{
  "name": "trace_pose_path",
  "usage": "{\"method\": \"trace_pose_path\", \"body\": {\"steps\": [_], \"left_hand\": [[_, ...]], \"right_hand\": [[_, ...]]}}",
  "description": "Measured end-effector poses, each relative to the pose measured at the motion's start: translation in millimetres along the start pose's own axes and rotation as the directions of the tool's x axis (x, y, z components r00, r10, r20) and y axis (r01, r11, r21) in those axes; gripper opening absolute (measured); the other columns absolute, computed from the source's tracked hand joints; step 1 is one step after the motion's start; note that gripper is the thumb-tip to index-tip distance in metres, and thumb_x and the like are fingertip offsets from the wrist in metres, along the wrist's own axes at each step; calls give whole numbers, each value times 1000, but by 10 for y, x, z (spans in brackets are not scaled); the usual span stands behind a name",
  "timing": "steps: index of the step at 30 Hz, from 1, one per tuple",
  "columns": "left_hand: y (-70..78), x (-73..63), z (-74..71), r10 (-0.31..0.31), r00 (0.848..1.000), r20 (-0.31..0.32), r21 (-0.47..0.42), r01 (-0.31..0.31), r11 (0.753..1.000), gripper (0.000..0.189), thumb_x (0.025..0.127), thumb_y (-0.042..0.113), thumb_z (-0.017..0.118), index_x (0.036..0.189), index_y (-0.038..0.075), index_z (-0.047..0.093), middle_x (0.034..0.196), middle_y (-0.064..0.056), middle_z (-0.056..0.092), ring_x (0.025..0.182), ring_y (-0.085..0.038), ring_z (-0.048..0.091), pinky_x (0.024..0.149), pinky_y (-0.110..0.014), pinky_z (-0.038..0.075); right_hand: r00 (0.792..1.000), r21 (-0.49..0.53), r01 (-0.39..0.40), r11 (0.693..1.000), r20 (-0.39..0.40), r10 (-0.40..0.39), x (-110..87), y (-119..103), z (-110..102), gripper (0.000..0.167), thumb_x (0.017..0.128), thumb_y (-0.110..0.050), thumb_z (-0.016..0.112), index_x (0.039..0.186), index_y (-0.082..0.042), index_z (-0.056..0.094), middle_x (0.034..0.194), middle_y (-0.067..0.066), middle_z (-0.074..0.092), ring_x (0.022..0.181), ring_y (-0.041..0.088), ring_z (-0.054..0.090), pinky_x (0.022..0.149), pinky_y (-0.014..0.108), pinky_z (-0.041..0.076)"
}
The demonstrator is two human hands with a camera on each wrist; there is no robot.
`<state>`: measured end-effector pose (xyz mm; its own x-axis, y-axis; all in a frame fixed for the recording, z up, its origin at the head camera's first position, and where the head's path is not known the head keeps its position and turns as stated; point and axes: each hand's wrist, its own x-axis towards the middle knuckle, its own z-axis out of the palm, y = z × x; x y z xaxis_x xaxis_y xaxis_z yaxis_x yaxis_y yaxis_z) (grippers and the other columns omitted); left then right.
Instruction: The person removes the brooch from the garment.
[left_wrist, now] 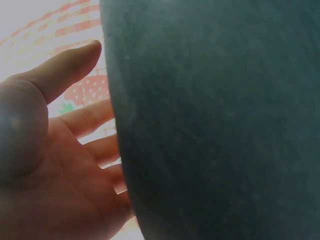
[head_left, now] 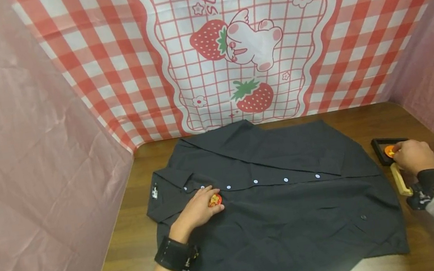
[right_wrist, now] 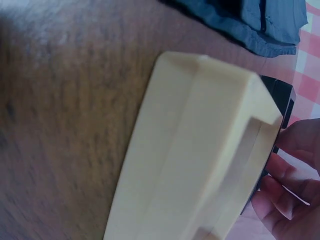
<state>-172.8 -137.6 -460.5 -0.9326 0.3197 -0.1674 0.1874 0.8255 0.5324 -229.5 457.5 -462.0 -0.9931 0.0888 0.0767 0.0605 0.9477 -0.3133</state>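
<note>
A dark button-front shirt [head_left: 285, 218] lies spread on the wooden table, its collar to the left. My left hand [head_left: 199, 207] rests on it near the button row, with a round red-and-yellow badge [head_left: 215, 200] between thumb and forefinger. The left wrist view shows that hand's thumb [left_wrist: 75, 67] apart from its fingers, whose tips hide behind dark cloth. At the right, my right hand [head_left: 415, 156] pinches an orange round badge [head_left: 389, 151] in a small black tray [head_left: 377, 149]. In the right wrist view, its curled fingers [right_wrist: 280, 172] are partly hidden behind a pale yellow plastic piece [right_wrist: 185, 135].
The yellow piece lies on the table [head_left: 432, 235] beside the shirt's right edge, just in front of the tray. A red checked strawberry cloth [head_left: 248, 58] hangs along the back. Pink cloth walls [head_left: 41, 177] border both sides.
</note>
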Motion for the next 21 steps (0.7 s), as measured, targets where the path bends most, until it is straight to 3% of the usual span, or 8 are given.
{"method": "trace_pose_path", "body": {"steps": [6, 14, 21], "left_hand": [[26, 7, 0, -12, 1000, 8, -4, 12, 1000, 55, 92, 33, 66, 140, 10, 53, 152, -17, 41, 146, -38, 29, 117, -55, 26], [27, 0, 0, 11, 1000, -6, 11, -11, 1000, 55, 91, 32, 68, 139, 9, 53, 151, -18, 42, 145, -39, 31, 116, -55, 28], [36, -9, 0, 15, 1000, -1, -6, -15, 1000, 55, 92, 31, 67, 139, 8, 52, 151, -18, 41, 145, -38, 31, 117, -54, 27]], "right_hand": [[999, 16, 11, 1000, -36, -10, -24, -8, -36, 26, 80, -7, 55, 95, 11, 65, 89, 34, 64, 70, 47, 58, 51, 40, 40], [995, 62, 41, 997, -97, -35, -42, -49, -58, 24, 85, -7, 59, 99, 13, 63, 88, 36, 63, 70, 50, 58, 52, 47, 42], [998, 84, 2, 996, -65, 3, -69, -105, -92, 31, 93, -12, 56, 107, 15, 58, 94, 38, 62, 77, 49, 58, 61, 50, 43]]}}
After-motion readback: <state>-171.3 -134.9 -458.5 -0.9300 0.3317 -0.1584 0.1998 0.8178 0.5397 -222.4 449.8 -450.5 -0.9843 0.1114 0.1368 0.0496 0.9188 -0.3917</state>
